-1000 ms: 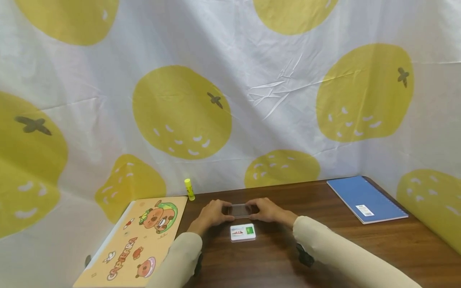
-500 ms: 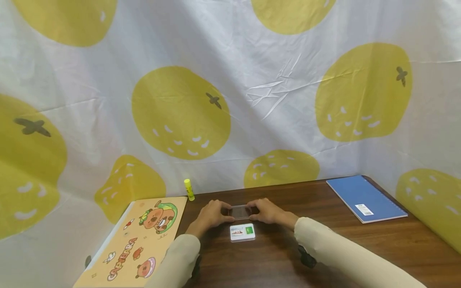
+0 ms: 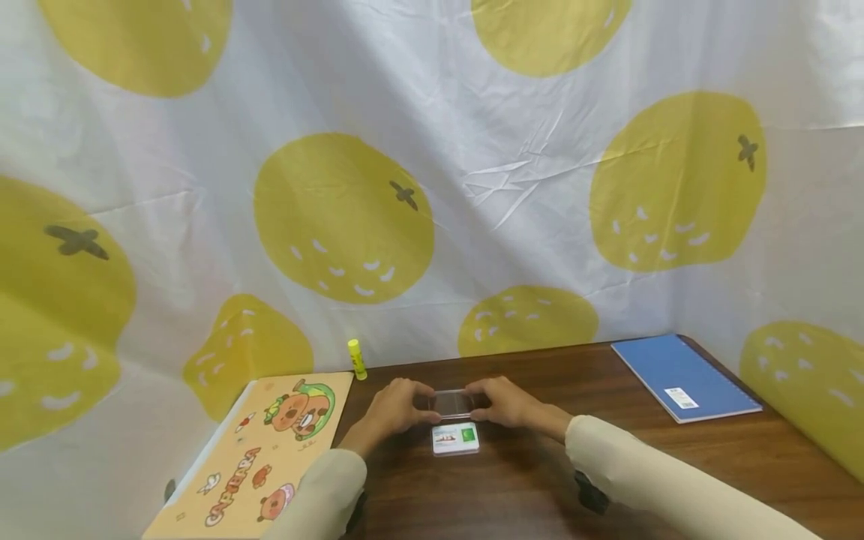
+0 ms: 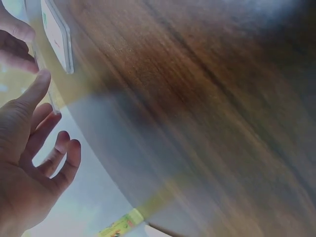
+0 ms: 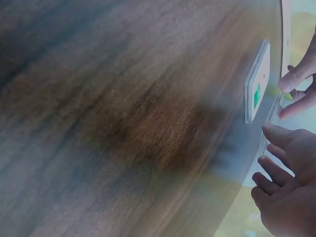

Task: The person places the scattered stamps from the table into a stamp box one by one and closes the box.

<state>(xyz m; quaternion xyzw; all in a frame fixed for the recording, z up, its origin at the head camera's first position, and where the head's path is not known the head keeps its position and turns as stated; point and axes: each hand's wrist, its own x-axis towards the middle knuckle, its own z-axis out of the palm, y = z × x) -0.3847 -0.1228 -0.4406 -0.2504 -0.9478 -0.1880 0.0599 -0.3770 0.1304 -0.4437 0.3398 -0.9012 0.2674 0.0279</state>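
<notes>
A clear, flat plastic lid or shallow box [image 3: 452, 403] is held level between both hands, close over the dark wooden table. My left hand [image 3: 397, 409] pinches its left end between thumb and fingers, and my right hand [image 3: 505, 403] pinches the right end the same way. In the left wrist view the lid's thin edge [image 4: 53, 98] shows between thumb and fingertips, with the last two fingers off it. Just on the near side lies a small clear case [image 3: 455, 439] with a white printed face and a green square; neither hand touches it.
On the left lies a tan board with capybara drawings [image 3: 236, 465]. A yellow glue stick [image 3: 357, 360] stands at the table's back edge. The blue spiral notebook [image 3: 682, 379] lies at the right. Behind hangs a white curtain with yellow fruit [image 3: 526, 247].
Both hands have brought the clear lid slightly nearer to the printed case, and the gap between them is narrower. The head view has tilted a little.
</notes>
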